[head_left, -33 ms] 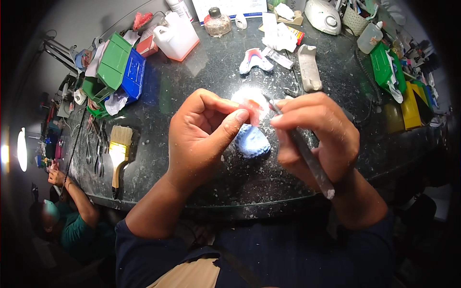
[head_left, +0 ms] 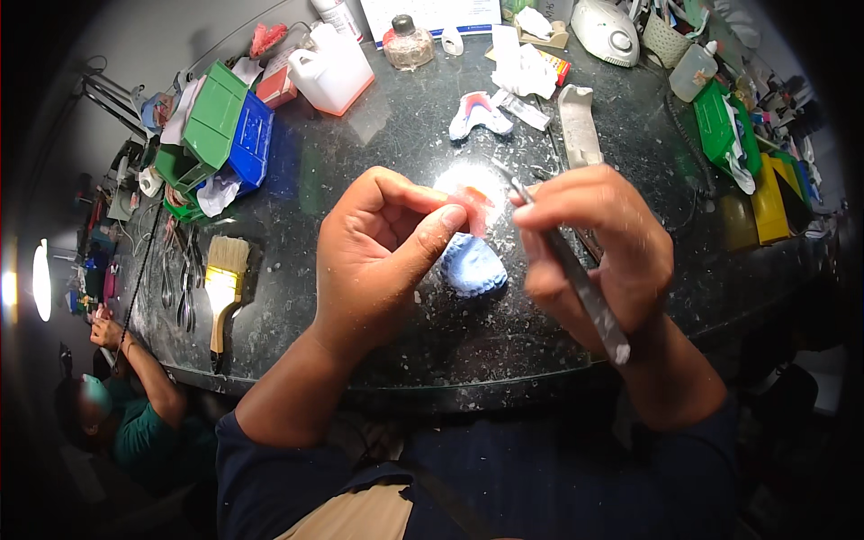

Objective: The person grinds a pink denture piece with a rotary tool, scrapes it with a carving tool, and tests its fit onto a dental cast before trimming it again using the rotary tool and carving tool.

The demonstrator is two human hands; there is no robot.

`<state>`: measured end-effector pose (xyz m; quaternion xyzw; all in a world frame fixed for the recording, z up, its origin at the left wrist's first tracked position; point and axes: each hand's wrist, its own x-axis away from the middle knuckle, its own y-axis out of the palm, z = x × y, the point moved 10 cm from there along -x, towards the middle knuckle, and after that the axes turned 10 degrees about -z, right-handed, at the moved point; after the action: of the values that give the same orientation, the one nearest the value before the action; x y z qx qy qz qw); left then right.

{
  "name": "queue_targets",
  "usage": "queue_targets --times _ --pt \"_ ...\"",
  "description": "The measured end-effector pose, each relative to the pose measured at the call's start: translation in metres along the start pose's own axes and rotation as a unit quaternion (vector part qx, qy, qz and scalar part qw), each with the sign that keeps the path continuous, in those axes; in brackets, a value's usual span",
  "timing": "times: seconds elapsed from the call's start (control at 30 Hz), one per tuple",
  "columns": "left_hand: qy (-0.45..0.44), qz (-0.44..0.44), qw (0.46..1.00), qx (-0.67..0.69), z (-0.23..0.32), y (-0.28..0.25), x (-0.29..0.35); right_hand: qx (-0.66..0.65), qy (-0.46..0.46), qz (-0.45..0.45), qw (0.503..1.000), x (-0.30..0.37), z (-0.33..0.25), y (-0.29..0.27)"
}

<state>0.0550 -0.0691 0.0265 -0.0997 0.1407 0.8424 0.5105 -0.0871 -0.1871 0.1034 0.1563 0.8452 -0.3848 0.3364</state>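
Between thumb and fingertips, my left hand [head_left: 373, 243] pinches a thin, see-through pink dental plate [head_left: 477, 202], partly washed out by a bright patch of light. My right hand [head_left: 612, 238] grips a dark grey carving tool [head_left: 576, 283] like a pen. Its thin tip points away from me, just right of the plate and seemingly apart from it. Below the plate, a pale blue plaster dental cast [head_left: 472, 266] lies on the dark worktop [head_left: 432, 351]. Farther off sits a second cast [head_left: 478, 117] with pink and blue on it.
A flat brush [head_left: 224, 279] and several metal tools [head_left: 186, 288] lie at left, near green [head_left: 216, 112] and blue bins [head_left: 253, 144]. At the back stand a white jug [head_left: 328, 72] and a glass bottle [head_left: 409, 45]. A curved pale piece [head_left: 578, 126] lies beyond my right hand. Another person [head_left: 135, 396] works at far left.
My right hand has shifted slightly, carrying the carving tool a little away from me. My left hand and the pink dental plate stay in place.
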Motion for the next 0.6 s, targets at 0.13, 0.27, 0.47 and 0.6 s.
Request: queue_targets --times 0.13,0.27,0.47,0.6 --pt "-0.002 -0.015 0.998 0.063 0.005 0.003 0.001 -0.058 0.123 -0.023 0.99 0.004 0.027 0.003" --pt "0.076 -0.046 0.996 -0.004 0.025 0.016 0.004 -0.139 0.158 -0.06 0.976 0.006 0.031 0.015" --pt "0.095 -0.048 0.989 -0.099 0.035 0.016 0.01 -0.122 0.114 -0.053 0.985 0.005 0.021 0.013" --pt "0.097 -0.02 0.991 -0.09 0.039 0.015 0.009 -0.109 0.104 -0.043 0.988 0.003 0.019 0.009"
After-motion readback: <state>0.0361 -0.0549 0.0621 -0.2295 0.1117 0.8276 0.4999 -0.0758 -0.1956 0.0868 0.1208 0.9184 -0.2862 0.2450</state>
